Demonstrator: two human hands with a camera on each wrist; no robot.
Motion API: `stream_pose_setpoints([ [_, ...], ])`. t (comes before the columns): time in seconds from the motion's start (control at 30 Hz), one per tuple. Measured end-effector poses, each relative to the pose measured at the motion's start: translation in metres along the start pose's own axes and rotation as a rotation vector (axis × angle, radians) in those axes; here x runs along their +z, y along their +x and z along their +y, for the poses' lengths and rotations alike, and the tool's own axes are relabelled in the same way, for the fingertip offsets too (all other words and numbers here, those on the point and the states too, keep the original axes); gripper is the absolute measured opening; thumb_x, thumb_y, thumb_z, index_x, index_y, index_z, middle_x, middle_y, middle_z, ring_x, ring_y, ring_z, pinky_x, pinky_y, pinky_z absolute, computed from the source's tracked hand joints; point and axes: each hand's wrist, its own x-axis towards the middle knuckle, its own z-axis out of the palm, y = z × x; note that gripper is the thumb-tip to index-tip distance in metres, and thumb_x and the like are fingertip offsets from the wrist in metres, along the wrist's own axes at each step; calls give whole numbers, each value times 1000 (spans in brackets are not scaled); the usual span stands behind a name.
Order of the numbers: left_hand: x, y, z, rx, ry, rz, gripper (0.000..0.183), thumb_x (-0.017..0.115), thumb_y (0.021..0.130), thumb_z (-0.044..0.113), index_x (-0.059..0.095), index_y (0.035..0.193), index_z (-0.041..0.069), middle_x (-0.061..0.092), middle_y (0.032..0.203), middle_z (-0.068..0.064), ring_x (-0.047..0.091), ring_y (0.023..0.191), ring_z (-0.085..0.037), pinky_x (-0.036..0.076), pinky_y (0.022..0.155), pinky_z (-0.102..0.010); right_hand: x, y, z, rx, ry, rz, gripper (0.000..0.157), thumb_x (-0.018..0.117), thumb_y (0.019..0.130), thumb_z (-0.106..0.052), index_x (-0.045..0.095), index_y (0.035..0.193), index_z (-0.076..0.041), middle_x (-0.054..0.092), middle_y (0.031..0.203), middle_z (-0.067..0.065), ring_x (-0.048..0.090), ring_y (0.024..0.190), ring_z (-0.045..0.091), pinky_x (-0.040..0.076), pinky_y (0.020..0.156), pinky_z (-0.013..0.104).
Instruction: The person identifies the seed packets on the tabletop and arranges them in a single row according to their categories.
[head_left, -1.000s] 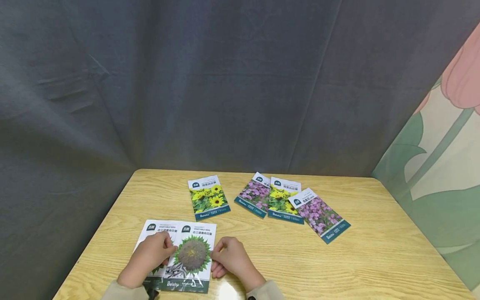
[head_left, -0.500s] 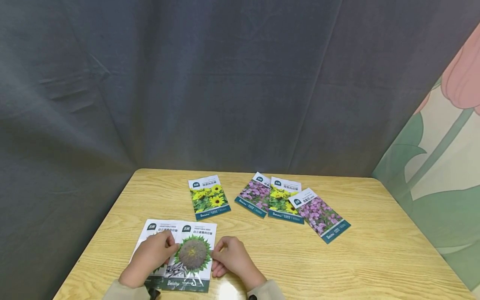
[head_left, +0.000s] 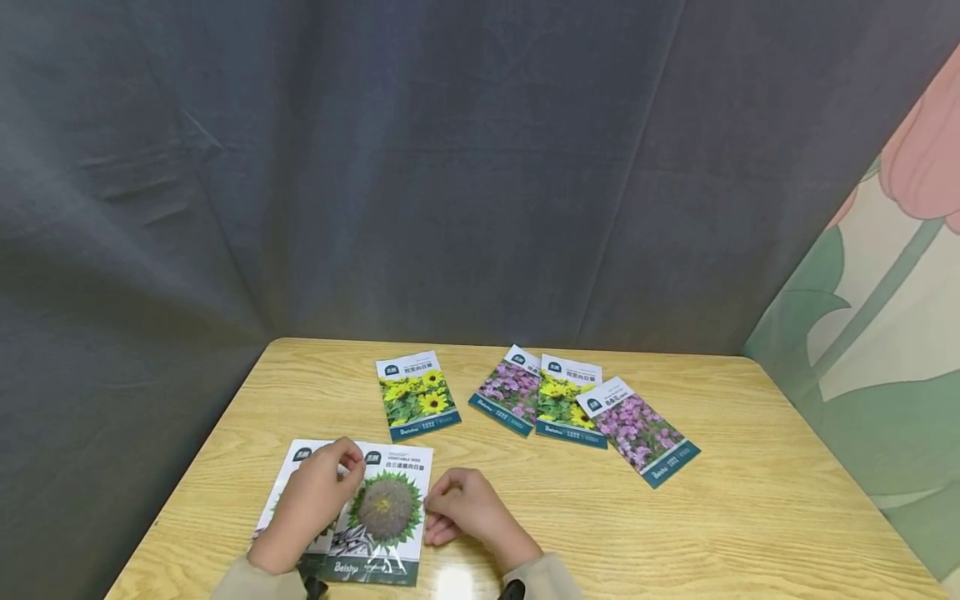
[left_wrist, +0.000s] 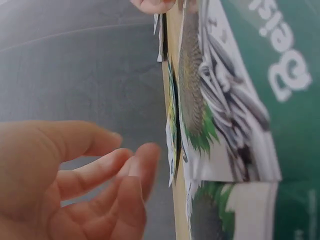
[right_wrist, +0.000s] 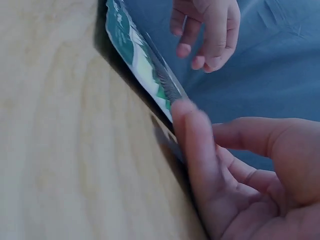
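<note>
Two sunflower seed packets lie side by side at the table's near left, the right packet [head_left: 386,508] overlapping the left packet [head_left: 281,483]. My left hand [head_left: 311,500] hovers above them, covering much of the left one. In the left wrist view its fingers [left_wrist: 145,165] are loosely bent, with nothing between them, apart from the packets. My right hand [head_left: 468,508] lies at the right packet's right edge, fingers [right_wrist: 200,145] relaxed close to that edge. Whether the fingertips touch it cannot be told.
A yellow-flower packet [head_left: 418,396] lies further back. To its right are a purple-flower packet [head_left: 510,387], another yellow-flower packet [head_left: 566,400] and another purple-flower packet [head_left: 637,429], overlapping in part. A dark curtain [head_left: 480,167] hangs behind the wooden table [head_left: 750,517].
My left hand has risen off the packets and moved slightly up and right. My right hand has shifted a little to the right at the packet's edge. The packets look unmoved.
</note>
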Motion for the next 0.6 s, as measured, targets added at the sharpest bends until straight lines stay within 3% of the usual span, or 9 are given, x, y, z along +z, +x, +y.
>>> stream_pose_setpoints([
  [0.2,-2,8,5,11,-92,44,24,64,98,11,65,120,1,64,111,-14,65,89,-24,56,71,-40,-11,3,-15,-102,-122,48,8,66,95,-2,66,97,6,67,79,11,67,65,18,61,60,34],
  [0.33,-1,16,8,-9,-170,34,37,62,99,11,58,133,-3,58,126,-22,64,103,-32,57,74,-42,-18,9,-24,-178,-247,122,10,66,96,-5,68,100,4,64,88,9,66,73,23,58,61,34],
  [0.43,2,25,8,-25,-230,9,46,60,100,10,50,142,-5,49,138,-29,60,115,-41,57,78,-46,-21,14,-29,-208,-283,182,15,65,97,-7,67,108,4,64,102,12,67,85,27,58,66,37],
  [0.6,6,42,5,-95,-345,-35,57,56,101,12,36,151,-7,24,151,-38,47,130,-50,52,94,-56,-22,24,-32,-223,-290,291,31,64,96,-6,63,124,7,61,124,25,62,111,40,56,88,49],
])
